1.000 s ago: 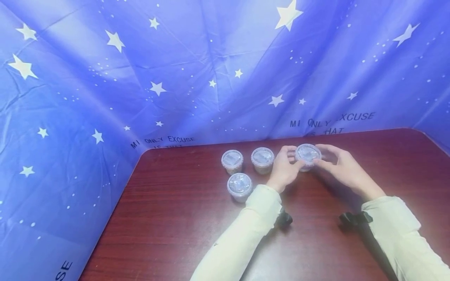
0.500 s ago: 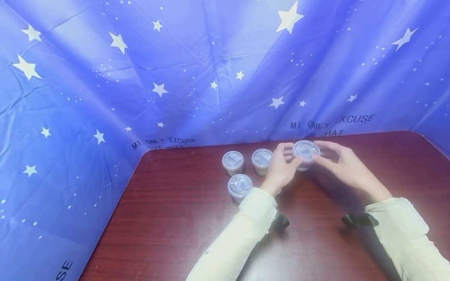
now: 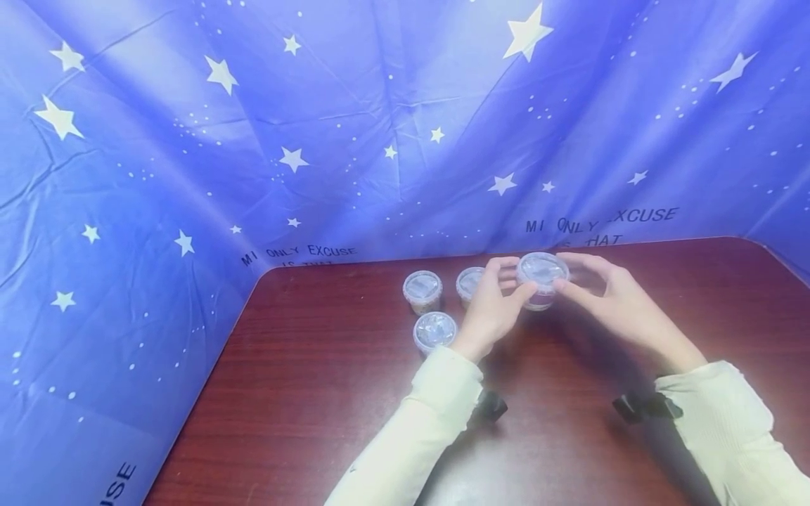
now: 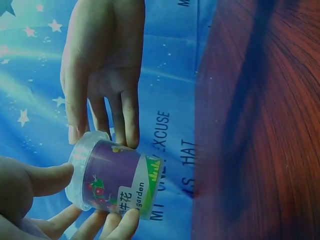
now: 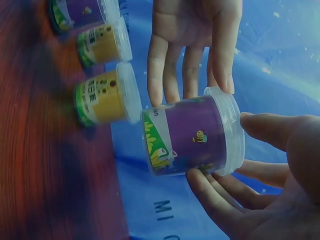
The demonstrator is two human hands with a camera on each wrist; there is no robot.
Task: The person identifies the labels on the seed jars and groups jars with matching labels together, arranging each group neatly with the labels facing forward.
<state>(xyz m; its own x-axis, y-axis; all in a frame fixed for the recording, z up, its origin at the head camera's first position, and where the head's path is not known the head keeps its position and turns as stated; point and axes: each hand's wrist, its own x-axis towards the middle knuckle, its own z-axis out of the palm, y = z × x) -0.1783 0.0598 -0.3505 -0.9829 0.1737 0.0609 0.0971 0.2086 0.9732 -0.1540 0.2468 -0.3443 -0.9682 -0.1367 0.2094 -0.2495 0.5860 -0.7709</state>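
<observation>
A small plastic planting cup [image 3: 543, 270] with a clear lid is held up between both hands over the far part of the table. Its wrap is purple with a green and white band, a bee and the word "garden" [image 5: 195, 135]. My left hand [image 3: 490, 309] grips it from the left, thumb at the lid and fingers around the side. From the right, my right hand [image 3: 610, 295] holds it with the thumb near the lid rim and fingers against the cup, as the right wrist view shows.
Three similar lidded cups stand left of the hands: one back left [image 3: 422, 289], one partly behind my left hand [image 3: 470, 284], one nearer [image 3: 435, 330]. Two have yellow wraps [image 5: 100, 100], one purple [image 5: 82, 12]. A starry blue cloth [image 3: 380, 105] hangs behind the reddish-brown table [image 3: 285, 393].
Both hands have carried the cup a little to the left and slightly up. More of its side shows in the head view, and my left hand now covers more of the neighbouring cup.
</observation>
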